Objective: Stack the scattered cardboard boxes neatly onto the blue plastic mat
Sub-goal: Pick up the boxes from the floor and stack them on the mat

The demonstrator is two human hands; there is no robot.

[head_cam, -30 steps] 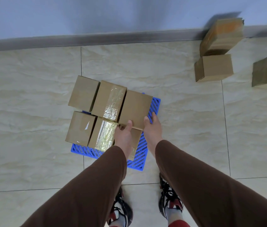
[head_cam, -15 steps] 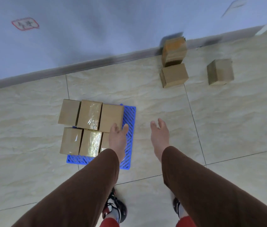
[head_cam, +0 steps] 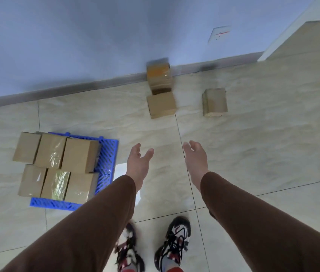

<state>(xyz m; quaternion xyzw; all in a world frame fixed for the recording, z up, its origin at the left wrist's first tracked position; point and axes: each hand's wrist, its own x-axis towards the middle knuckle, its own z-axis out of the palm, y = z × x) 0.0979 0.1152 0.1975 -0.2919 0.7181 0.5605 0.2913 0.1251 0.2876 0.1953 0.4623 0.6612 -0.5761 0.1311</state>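
The blue plastic mat lies on the floor at the left, carrying several cardboard boxes in two rows. Three loose boxes lie farther off: a plain box, a taped box tilted against the baseboard behind it, and a third box to the right. My left hand and my right hand are stretched out over bare floor, fingers relaxed, holding nothing. Both hands are right of the mat and well short of the loose boxes.
A blue wall with a grey baseboard runs along the far side. A white door frame stands at the upper right. My two sneakers are on the tiled floor below. A white paper lies beside the mat.
Both hands let go of the box on the mat and swung right, away from the stack. The view has turned toward the three loose boxes, which now look closer.
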